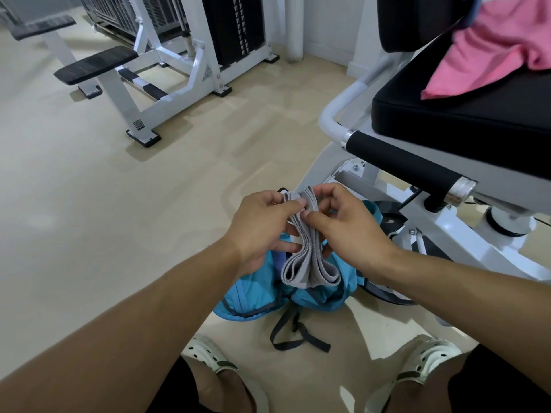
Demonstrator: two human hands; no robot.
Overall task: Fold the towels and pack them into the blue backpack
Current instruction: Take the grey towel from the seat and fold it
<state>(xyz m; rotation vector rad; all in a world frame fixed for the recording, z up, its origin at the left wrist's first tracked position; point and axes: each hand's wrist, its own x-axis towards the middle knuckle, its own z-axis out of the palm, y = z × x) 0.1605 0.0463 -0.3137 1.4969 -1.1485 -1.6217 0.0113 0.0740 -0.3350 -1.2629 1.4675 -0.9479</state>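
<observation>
Room: gym with a pale beige floor (89, 204) and white walls.
Far machine: white steel frame (167, 81) with black foot plates and a black weight stack, standing at the far left.
Near machine: white frame with a black padded seat (465, 114) and a black foam handle (402, 162), at the right.
Pink towel: pink towel (492, 52) lying crumpled on the black seat, one corner hanging toward the seat's front edge.
Backpack: blue backpack (253, 296) on the floor just beyond the feet, beside the near machine's base, its top open and dark straps trailing toward the person.
Shoes: white clogs (429, 362) at the bottom edge, one on each side of the straps.
Grey towel: grey towel (307, 257) folded into a thick layered bundle, held directly above the backpack's opening.
Left hand: left hand (262, 231) grips the bundle's left side, fingers curled round it, thumb on top.
Right hand: right hand (348, 225) pinches the bundle's upper right edge, fingers clamped on the cloth.
</observation>
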